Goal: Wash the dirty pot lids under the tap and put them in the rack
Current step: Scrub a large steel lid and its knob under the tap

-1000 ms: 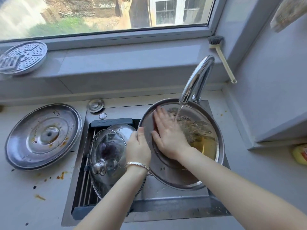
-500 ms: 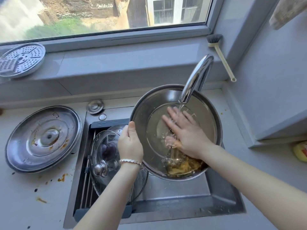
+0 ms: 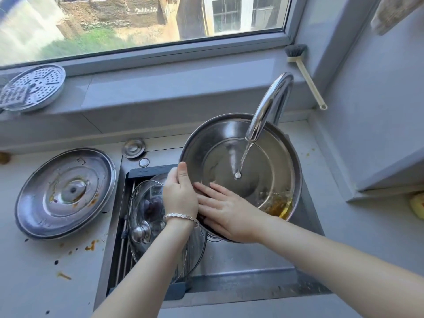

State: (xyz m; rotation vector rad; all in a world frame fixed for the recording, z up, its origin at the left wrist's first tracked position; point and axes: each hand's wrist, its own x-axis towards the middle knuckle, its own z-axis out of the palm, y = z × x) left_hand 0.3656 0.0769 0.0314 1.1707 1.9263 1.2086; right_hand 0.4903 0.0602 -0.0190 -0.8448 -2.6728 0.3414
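Now, a steel lid (image 3: 263, 180) is held tilted under the running tap (image 3: 268, 109), over the sink (image 3: 252, 260).
Far left, a stained lid (image 3: 65, 191) is seen lying on the desk (image 3: 34, 283); next, a glass lid (image 3: 149, 216) is propped in the rack (image 3: 125, 253) at the sink's left side. The steel lid's left rim is gripped by the left hand (image 3: 180, 193), thumb hooked over the edge; the right hand (image 3: 226, 210) is laid flat inside it, fingers straight. Yellowish water (image 3: 280, 203) is pooled at its lower right.
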